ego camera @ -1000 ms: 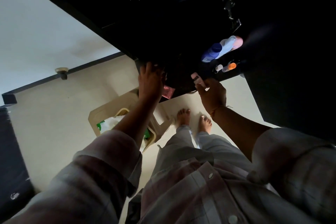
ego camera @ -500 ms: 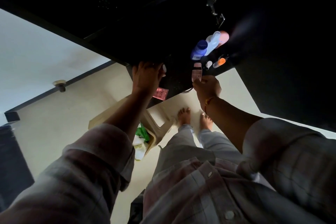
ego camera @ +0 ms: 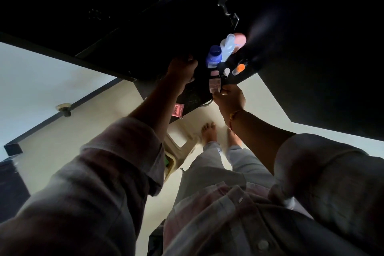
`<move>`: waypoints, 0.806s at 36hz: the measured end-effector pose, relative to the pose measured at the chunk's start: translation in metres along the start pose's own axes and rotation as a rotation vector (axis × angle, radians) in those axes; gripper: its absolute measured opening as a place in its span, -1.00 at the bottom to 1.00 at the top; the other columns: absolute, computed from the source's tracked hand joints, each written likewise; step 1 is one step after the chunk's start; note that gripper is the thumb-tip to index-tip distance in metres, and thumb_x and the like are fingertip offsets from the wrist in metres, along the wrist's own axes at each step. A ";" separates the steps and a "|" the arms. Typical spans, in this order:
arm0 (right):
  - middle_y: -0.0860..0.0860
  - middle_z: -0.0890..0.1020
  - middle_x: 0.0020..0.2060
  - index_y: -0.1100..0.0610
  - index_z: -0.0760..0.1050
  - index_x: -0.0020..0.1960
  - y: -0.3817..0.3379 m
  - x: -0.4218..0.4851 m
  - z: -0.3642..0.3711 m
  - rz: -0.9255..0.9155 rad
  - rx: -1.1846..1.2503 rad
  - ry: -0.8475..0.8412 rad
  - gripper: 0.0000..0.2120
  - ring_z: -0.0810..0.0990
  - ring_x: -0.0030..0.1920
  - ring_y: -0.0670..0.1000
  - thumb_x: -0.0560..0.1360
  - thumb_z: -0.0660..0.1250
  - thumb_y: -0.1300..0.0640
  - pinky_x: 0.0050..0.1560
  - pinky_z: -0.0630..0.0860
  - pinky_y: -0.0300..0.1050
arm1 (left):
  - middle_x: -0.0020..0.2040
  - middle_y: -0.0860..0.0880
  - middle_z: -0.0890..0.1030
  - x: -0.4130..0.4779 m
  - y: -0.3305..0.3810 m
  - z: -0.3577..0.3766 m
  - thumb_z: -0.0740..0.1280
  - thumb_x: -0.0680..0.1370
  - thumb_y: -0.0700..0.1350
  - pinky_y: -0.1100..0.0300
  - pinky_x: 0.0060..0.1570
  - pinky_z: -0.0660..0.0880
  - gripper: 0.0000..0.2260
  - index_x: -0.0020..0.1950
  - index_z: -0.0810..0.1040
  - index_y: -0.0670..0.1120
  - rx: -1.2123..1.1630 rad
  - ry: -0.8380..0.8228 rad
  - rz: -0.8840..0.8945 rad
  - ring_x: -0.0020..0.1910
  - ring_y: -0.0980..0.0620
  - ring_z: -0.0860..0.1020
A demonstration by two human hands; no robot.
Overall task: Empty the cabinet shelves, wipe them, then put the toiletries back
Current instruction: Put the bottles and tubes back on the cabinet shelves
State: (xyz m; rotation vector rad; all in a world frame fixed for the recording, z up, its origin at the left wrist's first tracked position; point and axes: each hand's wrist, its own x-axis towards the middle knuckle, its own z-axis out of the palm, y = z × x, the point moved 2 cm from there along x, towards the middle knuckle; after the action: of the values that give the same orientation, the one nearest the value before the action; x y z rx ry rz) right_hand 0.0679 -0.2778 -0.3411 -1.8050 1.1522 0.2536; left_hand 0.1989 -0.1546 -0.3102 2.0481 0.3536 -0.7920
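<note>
Two hands reach up to the dark shelf: the left hand [ego camera: 181, 68] and the right hand [ego camera: 228, 100]. Six toiletries show on the shelf: one blue-capped bottle [ego camera: 214, 57], one clear bottle [ego camera: 227, 47], one pink bottle [ego camera: 239, 41], one small white cap [ego camera: 226, 71], one orange-capped tube [ego camera: 239, 68] and one small pink bottle [ego camera: 215, 81]. One pink box [ego camera: 178, 110] sits at the shelf's edge. Two bare feet [ego camera: 208, 133] stand on the floor.

pale pink checked shirt [ego camera: 218, 214], white buttons, rolled sleeves, light trousers [ego camera: 207, 164], thin bracelet [ego camera: 234, 115]

Left hand [ego camera: 182, 68] fingertips lost in darkness
</note>
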 end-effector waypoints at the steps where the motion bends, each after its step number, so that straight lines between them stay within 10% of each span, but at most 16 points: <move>1: -0.10 0.65 -0.17 0.02 0.59 0.06 0.000 0.000 0.000 0.004 0.000 -0.003 -0.69 0.60 -0.09 0.01 0.36 0.43 -0.07 -0.04 0.56 -0.06 | -0.17 0.02 0.51 0.000 0.001 0.001 0.29 0.58 -0.12 0.09 -0.12 0.60 -0.70 0.27 0.50 -0.22 0.054 0.004 0.033 -0.19 0.05 0.54; 4: -0.08 0.66 -0.19 0.03 0.59 0.04 0.000 0.002 0.000 0.016 0.000 -0.024 -0.67 0.63 -0.11 0.03 0.33 0.42 -0.08 -0.14 0.55 -0.09 | -0.05 -0.12 0.61 -0.002 0.001 0.002 0.37 0.54 -0.05 -0.08 0.04 0.60 -0.75 0.14 0.53 -0.17 0.192 0.023 0.132 -0.06 -0.12 0.62; 15: -0.02 0.69 -0.11 0.04 0.60 0.08 -0.001 0.004 -0.003 -0.051 -0.002 -0.080 -0.66 0.64 -0.07 0.05 0.38 0.43 -0.11 -0.05 0.60 0.02 | 0.18 -0.10 0.60 -0.011 0.020 0.003 0.41 0.54 -0.04 0.38 -0.13 0.38 -0.63 0.29 0.50 -0.16 0.456 0.188 0.354 0.12 0.01 0.59; 29: 0.00 0.69 -0.16 0.05 0.61 -0.04 -0.007 0.004 -0.007 -0.103 -0.070 -0.127 -0.73 0.63 -0.09 0.07 0.39 0.41 -0.12 -0.04 0.57 0.03 | 0.23 -0.13 0.55 -0.001 0.016 0.011 0.42 0.52 -0.08 0.24 0.11 0.50 -0.55 0.36 0.43 -0.15 0.495 0.232 0.460 0.22 -0.04 0.55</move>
State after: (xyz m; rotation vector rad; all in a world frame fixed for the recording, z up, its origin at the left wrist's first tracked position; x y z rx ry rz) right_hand 0.0733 -0.2851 -0.3358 -1.8756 0.9695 0.3465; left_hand 0.2022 -0.1728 -0.3040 2.5574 -0.2138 -0.3774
